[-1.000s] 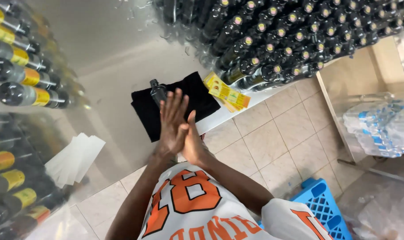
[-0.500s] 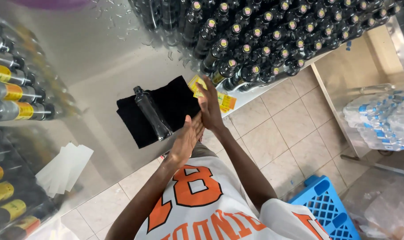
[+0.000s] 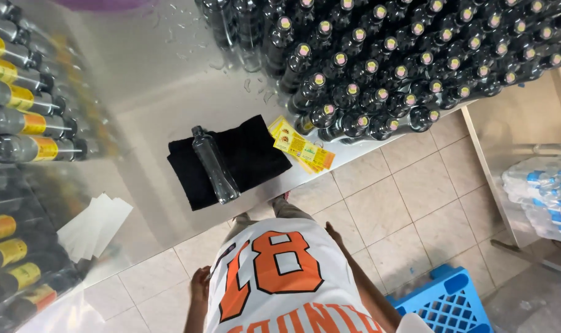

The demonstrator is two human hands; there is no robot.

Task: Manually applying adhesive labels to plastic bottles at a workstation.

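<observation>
Steel bench (image 3: 157,80) fills the upper part of the view, wet with droplets near its far end, above a floor of beige tiles (image 3: 410,191). The person stands at the bench's near edge in a white and orange jersey (image 3: 280,277), both arms down at the sides.

Left hand (image 3: 200,285) hangs beside the hip, fingers loosely apart, holding nothing. Right hand (image 3: 333,234) is mostly hidden behind the jersey; whether its grip is apart or together cannot be told, and nothing shows in it.

Up and ahead of both hands, a clear empty bottle (image 3: 215,165) lies on its side across a folded black cloth (image 3: 231,160), cap end pointing away from the person. Just to the right of the cloth, nearer the right hand's side, sits a fanned stack of yellow labels (image 3: 302,147), its corner close to the bench edge. Beyond it stands a dense block of dark capped bottles (image 3: 404,55). To the far left of the left hand lie labelled bottles (image 3: 28,123) on their sides and a sheaf of white paper strips (image 3: 95,225). A blue crate (image 3: 444,302) stands on the floor to the right of the right hand.

Risks, as judged: the round bottle could roll off the cloth toward the edge if the bench is nudged; the labels could slide off or take up water from the droplets.
</observation>
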